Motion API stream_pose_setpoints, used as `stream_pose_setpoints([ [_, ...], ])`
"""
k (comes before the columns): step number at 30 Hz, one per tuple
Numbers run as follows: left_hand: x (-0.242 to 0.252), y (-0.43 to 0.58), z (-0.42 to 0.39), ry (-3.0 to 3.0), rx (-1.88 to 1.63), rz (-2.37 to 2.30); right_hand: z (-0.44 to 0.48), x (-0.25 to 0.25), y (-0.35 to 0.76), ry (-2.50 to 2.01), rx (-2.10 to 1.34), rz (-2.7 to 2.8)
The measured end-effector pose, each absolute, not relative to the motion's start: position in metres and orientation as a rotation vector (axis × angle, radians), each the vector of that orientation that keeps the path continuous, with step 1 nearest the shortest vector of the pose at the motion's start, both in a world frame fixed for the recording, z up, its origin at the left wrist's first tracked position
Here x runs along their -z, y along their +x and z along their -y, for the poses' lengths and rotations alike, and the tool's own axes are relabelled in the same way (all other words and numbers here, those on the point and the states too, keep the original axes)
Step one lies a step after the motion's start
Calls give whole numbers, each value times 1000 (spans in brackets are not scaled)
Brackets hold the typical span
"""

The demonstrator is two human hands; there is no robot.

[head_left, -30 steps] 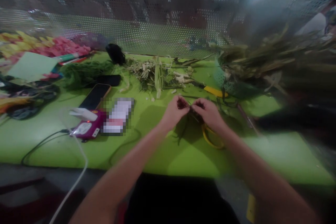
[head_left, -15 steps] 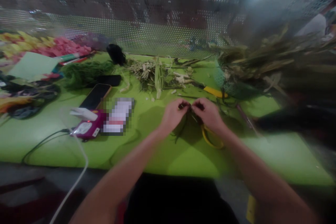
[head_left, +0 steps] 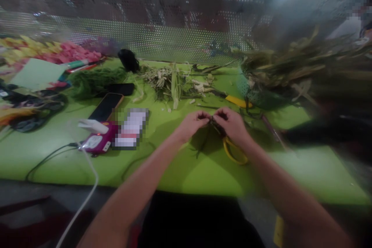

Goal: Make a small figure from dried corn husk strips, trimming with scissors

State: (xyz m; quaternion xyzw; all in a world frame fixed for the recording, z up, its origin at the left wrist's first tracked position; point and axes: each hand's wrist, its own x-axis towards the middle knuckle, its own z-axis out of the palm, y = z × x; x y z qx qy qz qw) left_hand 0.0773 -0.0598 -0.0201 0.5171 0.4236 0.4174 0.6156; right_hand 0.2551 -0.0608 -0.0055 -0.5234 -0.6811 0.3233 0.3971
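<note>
My left hand (head_left: 195,124) and my right hand (head_left: 231,124) meet fingertip to fingertip over the green table (head_left: 180,170). Both are pinched on a small dark stem-like piece (head_left: 212,121), too blurred to make out fully. Thin dark strands (head_left: 201,146) hang or lie below the fingers. Beside my right wrist, a yellow loop handle (head_left: 235,155) rests on the table, its other end hidden near the hand. Just beyond the hands lie pale dried plant scraps (head_left: 162,79) and a yellow-handled tool (head_left: 238,102).
On the left are a dark phone (head_left: 106,106), a pixelated lit screen (head_left: 131,128), a purple box (head_left: 100,139) with cables, green fibre (head_left: 93,80) and pink flowers (head_left: 77,52). A green basket (head_left: 255,95) of dried leaves stands at right. Perforated metal (head_left: 174,27) rises behind.
My left hand has shifted slightly, its fingers a little flatter. Slightly more of the dark piece shows between the hands. Everything else looks the same.
</note>
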Motion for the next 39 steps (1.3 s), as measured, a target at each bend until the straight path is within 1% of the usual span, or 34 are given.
stream_pose_setpoints([
  [13,24,81,58,1460,-1096,-1064,64,-5,250,-1344,-1044,1609],
  [21,14,81,66,1817,-1252,-1109,59,-1,253,-1293,-1132,1556],
  [25,9,81,68,1873,-1282,-1192,60,0,253,-1287,-1189,1514],
  [29,8,82,69,1793,-1279,-1161,62,-1,253,-1323,-1199,1481],
  [32,9,82,68,1569,-1257,-1111,61,-2,254,-1332,-1174,1481],
  [35,12,81,66,1344,-1264,-1088,56,0,259,-1318,-1123,1508],
  [39,13,76,64,1197,-1317,-1101,47,5,268,-1370,-1006,1566],
])
